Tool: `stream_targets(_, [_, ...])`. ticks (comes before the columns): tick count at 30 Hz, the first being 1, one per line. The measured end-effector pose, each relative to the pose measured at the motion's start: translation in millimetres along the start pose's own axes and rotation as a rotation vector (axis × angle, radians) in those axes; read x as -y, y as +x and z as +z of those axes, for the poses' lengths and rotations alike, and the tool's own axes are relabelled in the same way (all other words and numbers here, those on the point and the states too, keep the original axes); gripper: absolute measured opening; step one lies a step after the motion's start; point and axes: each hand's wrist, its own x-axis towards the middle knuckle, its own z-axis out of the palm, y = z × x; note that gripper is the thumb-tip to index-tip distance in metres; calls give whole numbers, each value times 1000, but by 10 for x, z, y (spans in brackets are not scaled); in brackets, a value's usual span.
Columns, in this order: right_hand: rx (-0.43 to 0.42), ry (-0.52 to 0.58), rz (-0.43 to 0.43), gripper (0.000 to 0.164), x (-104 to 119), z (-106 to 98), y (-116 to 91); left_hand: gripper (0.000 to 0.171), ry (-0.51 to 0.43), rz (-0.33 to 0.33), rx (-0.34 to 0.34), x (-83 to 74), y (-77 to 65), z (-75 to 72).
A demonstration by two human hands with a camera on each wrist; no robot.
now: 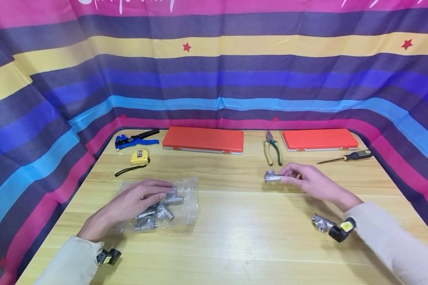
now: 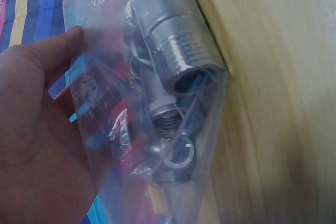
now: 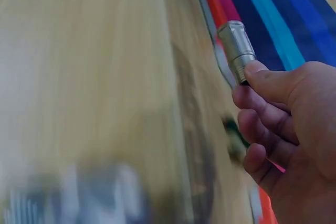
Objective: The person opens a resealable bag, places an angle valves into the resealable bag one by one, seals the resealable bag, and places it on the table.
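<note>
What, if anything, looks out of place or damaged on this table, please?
One metal fitting lies loose near the right sleeve, apart from those in the clear bag, so it looks stray; nothing appears damaged.

The left forearm (image 1: 69,261) and right forearm (image 1: 392,239) are extended forward and held well apart. The left hand (image 1: 137,201) is held palm down, its fingers (image 1: 159,183) being slightly bent and parted from the thumb. By the right hand (image 1: 312,180), a thumb-and-forefinger pinch is formed, the remaining fingers being loosely curled.

Silver fitting (image 1: 273,177) in right hand (image 1: 312,182)
</note>
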Motion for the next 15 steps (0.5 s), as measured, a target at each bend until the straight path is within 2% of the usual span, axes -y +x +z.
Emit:
stream_targets(9, [150,104,-145,14,637,779,504,33,-2,2,-8,1,-8,3])
stream_targets(15, [175,148,-183,13,1084,1221,723,33,-3,0,-9,-12,-15,3])
